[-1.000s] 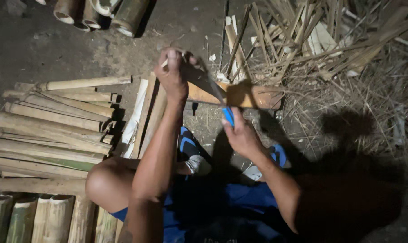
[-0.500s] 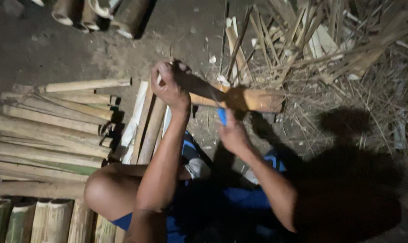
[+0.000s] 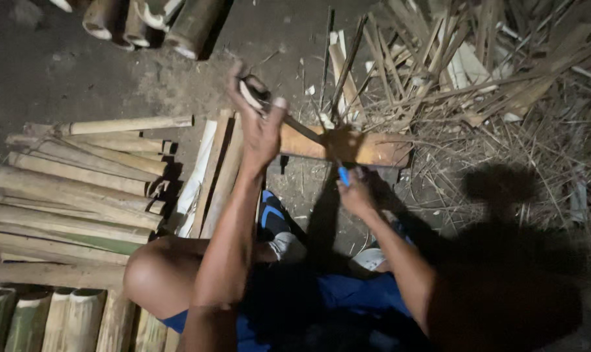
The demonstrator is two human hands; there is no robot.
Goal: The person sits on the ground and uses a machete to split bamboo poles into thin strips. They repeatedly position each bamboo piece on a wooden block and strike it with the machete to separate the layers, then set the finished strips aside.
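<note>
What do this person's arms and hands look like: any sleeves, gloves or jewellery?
Both arms are bare as far as the frame shows, with no sleeves in view. The left hand and the right hand wear no gloves. No watch, ring or bracelet shows, though the right hand sits in dim light, so small items there cannot be ruled out. Lower down, blue shorts are worn.

Person seated on dark ground, left hand (image 3: 259, 124) gripping a split bamboo piece (image 3: 367, 148), right hand (image 3: 355, 193) holding a blue-handled knife (image 3: 343, 175) against it, bamboo poles (image 3: 74, 189) stacked at left, loose slivers (image 3: 478, 85) heaped at right
</note>
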